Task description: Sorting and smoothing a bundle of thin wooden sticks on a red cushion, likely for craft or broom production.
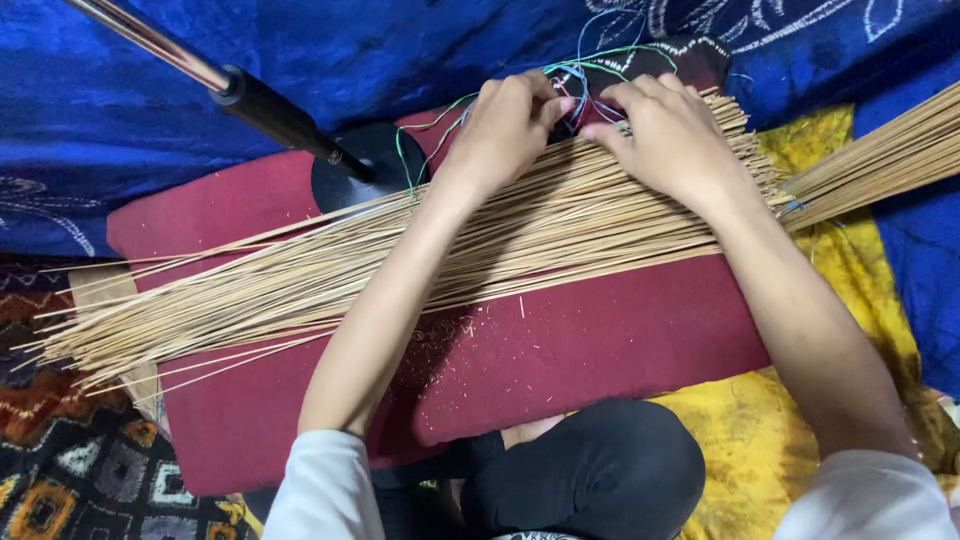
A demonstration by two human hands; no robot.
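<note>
Black fabric over a bent knee (pixel 590 465) fills the bottom centre of the frame, flanked by two pale sleeves. Beyond it I note a dark red cushion (pixel 560 350) lying across the middle of the picture, flecked with small shavings. On that cushion rests a broad sheaf of thin, pale sticks (pixel 300 285), running from the lower left edge up toward the upper right, where a second bunch (pixel 880 160) continues over a yellow cloth (pixel 860 290).

From my view both forearms reach up over the cushion. The left hand (pixel 505 130) sits at upper centre, fingers curled and pinched on coloured threads (pixel 575 80), blue, green and pink, at the far edge of the sticks. The right hand (pixel 670 135) lies just beside it, palm down on the sticks, fingertips bent toward the same threads; whether it grips a thread I cannot tell.

Farther off, at upper left, a black round base (pixel 365 160) carries a slanted metal pole (pixel 150 40). Blue patterned cloth (pixel 110 110) covers the top of the frame.
</note>
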